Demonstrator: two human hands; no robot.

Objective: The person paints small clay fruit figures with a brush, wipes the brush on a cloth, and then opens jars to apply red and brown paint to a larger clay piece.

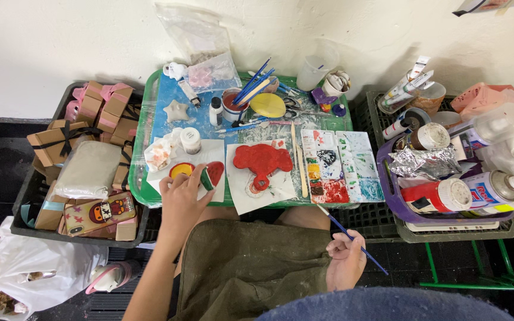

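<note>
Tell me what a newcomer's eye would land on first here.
Most striking is the red-painted crab-shaped figure on white paper at the middle of the green tray. Just left of it, the left hand holds a small watermelon-slice piece, while the right hand holds a blue paintbrush over the lap. A paint-smeared palette lies right of the crab.

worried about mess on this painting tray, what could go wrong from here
1. The left hand grips a small red and green painted piece; if the paint is wet, it may smear onto the fingers.
2. The right hand holds a blue paintbrush over the lap; a loaded tip could drip on the olive shorts.
3. The palette overhangs the green tray edge and might tip.
</note>
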